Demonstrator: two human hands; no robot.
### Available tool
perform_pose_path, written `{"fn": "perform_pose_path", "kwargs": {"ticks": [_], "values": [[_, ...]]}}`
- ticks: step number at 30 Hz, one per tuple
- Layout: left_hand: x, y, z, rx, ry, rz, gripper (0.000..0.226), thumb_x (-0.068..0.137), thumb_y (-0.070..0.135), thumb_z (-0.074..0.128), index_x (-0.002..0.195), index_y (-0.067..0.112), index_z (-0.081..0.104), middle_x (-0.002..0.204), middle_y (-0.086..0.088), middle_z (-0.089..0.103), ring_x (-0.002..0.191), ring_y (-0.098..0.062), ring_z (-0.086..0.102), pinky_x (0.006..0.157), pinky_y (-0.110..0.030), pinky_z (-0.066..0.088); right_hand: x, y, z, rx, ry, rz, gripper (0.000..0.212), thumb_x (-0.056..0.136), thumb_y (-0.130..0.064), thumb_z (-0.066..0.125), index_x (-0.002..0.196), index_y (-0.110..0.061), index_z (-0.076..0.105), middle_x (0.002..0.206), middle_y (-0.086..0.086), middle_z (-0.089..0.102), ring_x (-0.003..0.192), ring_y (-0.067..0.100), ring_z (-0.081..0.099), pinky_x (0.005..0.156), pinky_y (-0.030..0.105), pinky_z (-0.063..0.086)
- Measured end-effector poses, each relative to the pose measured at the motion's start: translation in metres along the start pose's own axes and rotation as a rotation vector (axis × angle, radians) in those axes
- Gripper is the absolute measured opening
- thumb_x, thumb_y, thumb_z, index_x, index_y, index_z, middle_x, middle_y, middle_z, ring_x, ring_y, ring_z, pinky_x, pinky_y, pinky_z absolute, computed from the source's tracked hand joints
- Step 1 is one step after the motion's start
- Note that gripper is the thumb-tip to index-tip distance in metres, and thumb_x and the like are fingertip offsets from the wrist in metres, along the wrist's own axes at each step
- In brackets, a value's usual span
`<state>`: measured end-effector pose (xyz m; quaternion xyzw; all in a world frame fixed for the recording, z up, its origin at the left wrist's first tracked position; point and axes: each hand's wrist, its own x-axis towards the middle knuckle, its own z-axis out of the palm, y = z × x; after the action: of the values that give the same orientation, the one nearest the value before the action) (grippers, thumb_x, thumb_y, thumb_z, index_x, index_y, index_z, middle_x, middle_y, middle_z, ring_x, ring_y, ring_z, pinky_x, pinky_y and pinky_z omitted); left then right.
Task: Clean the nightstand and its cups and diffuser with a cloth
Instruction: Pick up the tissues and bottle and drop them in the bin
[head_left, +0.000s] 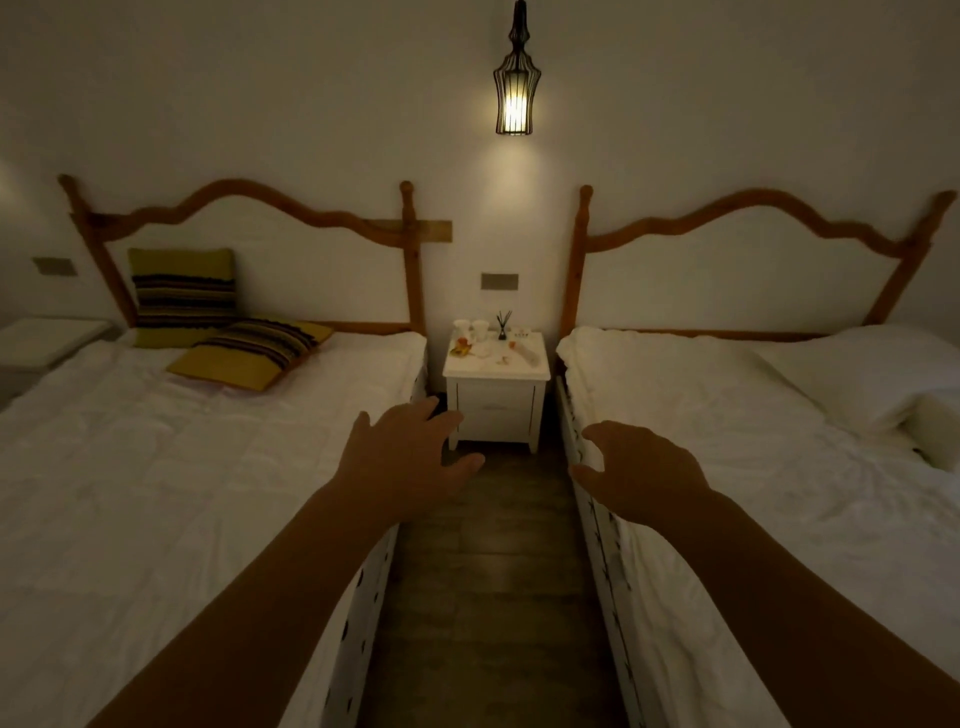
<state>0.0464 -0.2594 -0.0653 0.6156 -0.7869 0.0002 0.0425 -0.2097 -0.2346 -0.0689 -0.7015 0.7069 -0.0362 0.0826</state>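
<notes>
Dim bedroom, two beds with a floor aisle between. Left hand (402, 452) held out over the aisle, fingers spread, holding nothing. Right hand (641, 470) out over the edge of the right bed (779, 467), fingers loosely curled and apart, also holding nothing. White nightstand (496, 400) stands against the back wall between the beds, well apart from both hands. On its top: two white cups (471, 330) at the back left, a reed diffuser (502, 327) just beside them at the back centre, small orange and white bits scattered in front, too small to identify. Left bed (182, 467) has two striped yellow cushions (208, 322). Lit wall lamp (516, 98) above the nightstand.
</notes>
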Motion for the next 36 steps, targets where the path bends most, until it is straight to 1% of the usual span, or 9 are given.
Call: {"fn": "perform_pose_path", "kwargs": {"ticks": [6,8,11,17,20,26,29,32,36], "values": [[0.096,-0.02,0.018,-0.017,-0.038,0.037,0.078,0.081,0.081,0.03,0.146,0.04,0.023,0.16,0.001,0.019,0.144,-0.026,0.024,0.112,-0.061,0.015,0.094,0.0,0.013,0.043,-0.035,0.041,0.062,0.091,-0.059,0.049,0.142,-0.024,0.038,0.143,0.001,0.047,0.129,0.022,0.046,0.102,0.039,0.04],[0.115,-0.022,0.024,-0.004,-0.048,0.048,0.078,0.081,0.081,0.03,0.147,0.04,0.022,0.16,0.0,0.017,0.144,-0.027,0.023,0.112,-0.061,0.015,0.115,0.002,0.017,0.05,-0.046,0.037,0.062,0.091,-0.059,0.05,0.141,-0.025,0.039,0.142,0.001,0.048,0.127,0.022,0.047,0.101,0.039,0.041],[0.171,-0.027,0.04,-0.001,-0.079,0.044,0.077,0.082,0.08,0.03,0.148,0.039,0.02,0.161,0.0,0.014,0.145,-0.027,0.021,0.113,-0.06,0.015,0.175,0.014,0.026,0.062,-0.064,0.028,0.063,0.09,-0.06,0.051,0.141,-0.025,0.039,0.142,0.001,0.048,0.127,0.021,0.048,0.101,0.037,0.041],[0.311,-0.036,0.068,-0.004,-0.099,0.036,0.076,0.084,0.077,0.034,0.148,0.037,0.022,0.161,-0.003,0.013,0.145,-0.028,0.019,0.113,-0.06,0.015,0.329,0.045,0.034,0.029,-0.084,0.027,0.062,0.091,-0.059,0.049,0.139,-0.022,0.04,0.142,0.002,0.048,0.126,0.023,0.048,0.1,0.038,0.041],[0.376,-0.041,0.084,-0.037,-0.126,-0.013,0.077,0.083,0.077,0.036,0.147,0.037,0.023,0.161,-0.001,0.015,0.145,-0.027,0.02,0.113,-0.06,0.017,0.401,0.059,0.032,0.036,-0.129,0.029,0.062,0.091,-0.057,0.052,0.141,-0.023,0.039,0.144,0.002,0.047,0.127,0.024,0.048,0.101,0.04,0.041],[0.479,-0.063,0.117,-0.107,-0.2,-0.095,0.077,0.084,0.074,0.04,0.148,0.036,0.023,0.161,-0.002,0.016,0.145,-0.028,0.019,0.114,-0.061,0.019,0.519,0.066,0.041,0.07,-0.154,-0.017,0.064,0.09,-0.053,0.053,0.145,-0.025,0.033,0.145,0.001,0.046,0.128,0.024,0.048,0.101,0.04,0.043],[0.536,-0.082,0.14,-0.109,-0.216,-0.088,0.076,0.084,0.073,0.041,0.148,0.034,0.023,0.16,-0.003,0.017,0.144,-0.029,0.022,0.113,-0.06,0.022,0.578,0.063,0.057,0.091,-0.188,-0.032,0.061,0.089,-0.051,0.053,0.143,-0.027,0.035,0.142,0.001,0.048,0.124,0.024,0.05,0.101,0.043,0.045],[0.598,-0.106,0.168,-0.127,-0.23,-0.076,0.074,0.085,0.07,0.043,0.147,0.034,0.026,0.158,-0.003,0.022,0.142,-0.029,0.027,0.112,-0.058,0.024,0.64,0.059,0.079,0.077,-0.215,-0.027,0.061,0.09,-0.049,0.053,0.144,-0.024,0.035,0.143,0.002,0.047,0.126,0.025,0.048,0.103,0.045,0.043],[0.691,-0.144,0.203,-0.129,-0.244,-0.026,0.071,0.084,0.07,0.043,0.144,0.033,0.03,0.153,-0.005,0.031,0.135,-0.029,0.036,0.105,-0.052,0.034,0.729,0.051,0.109,0.051,-0.255,0.015,0.057,0.091,-0.043,0.053,0.142,-0.023,0.037,0.142,0.002,0.046,0.125,0.024,0.048,0.104,0.045,0.043]]}}
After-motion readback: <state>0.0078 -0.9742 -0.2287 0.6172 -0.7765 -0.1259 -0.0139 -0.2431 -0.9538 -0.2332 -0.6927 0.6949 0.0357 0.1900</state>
